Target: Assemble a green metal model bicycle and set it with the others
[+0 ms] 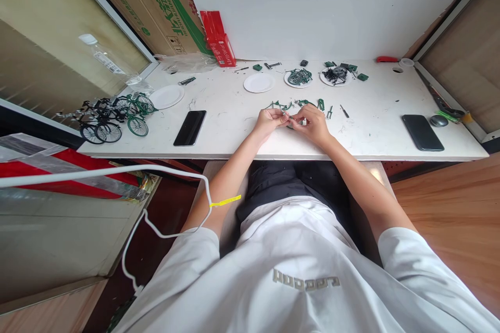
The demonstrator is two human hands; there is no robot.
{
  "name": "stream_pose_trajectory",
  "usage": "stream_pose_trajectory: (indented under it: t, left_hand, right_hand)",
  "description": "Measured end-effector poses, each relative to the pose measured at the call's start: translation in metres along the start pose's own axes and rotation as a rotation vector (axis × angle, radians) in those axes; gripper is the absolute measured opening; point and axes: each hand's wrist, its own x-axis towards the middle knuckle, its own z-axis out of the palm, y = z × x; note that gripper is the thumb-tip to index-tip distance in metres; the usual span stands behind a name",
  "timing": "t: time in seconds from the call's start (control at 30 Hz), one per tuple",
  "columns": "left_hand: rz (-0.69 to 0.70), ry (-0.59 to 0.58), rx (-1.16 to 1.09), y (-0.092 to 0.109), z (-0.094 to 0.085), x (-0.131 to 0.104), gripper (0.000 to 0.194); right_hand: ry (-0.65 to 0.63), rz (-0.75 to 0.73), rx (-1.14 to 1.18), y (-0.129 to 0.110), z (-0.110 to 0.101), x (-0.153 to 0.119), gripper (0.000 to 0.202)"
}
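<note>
My left hand (269, 123) and my right hand (312, 125) meet over the front part of the table, fingertips almost touching. Both are closed in a pinch on a small green and silvery model bicycle part (289, 117); the fingers cover most of it, so its exact kind is unclear. Just beyond the fingers lie loose green bicycle pieces (308, 103), among them an upright green loop (321, 104). A little fork-like green piece (329, 112) and a small dark screwdriver-like tool (344, 111) rest to the right of my right hand.
Several finished-looking model bicycles (137, 109) stand at the left. Plates (259, 83) line the back, two bearing green parts (299, 77) and black parts (336, 75). Phones lie left (190, 128) and right (422, 132). A red box (221, 41) stands behind; a white cable (156, 167) crosses the left foreground.
</note>
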Motion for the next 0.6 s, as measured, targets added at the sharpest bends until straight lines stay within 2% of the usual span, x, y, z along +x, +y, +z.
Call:
stream_pose_trajectory:
  t: [0.27,0.43,0.6]
  left_hand:
    - [0.018,-0.015,-0.010,-0.0040,-0.0006,0.0022,0.067]
    - [0.067,-0.030,0.021,-0.0073,0.0028,0.0023,0.067]
    - [0.119,0.014,0.101,-0.0048,0.0080,0.0010,0.064]
  right_hand:
    - [-0.063,0.103,-0.028,0.0002,-0.0005,-0.0008,0.029]
    - [-0.001,0.111,-0.105,0.0018,0.0007,-0.0014,0.020]
    - [0.028,0.053,-0.100,0.0040,0.0014,-0.0026,0.015]
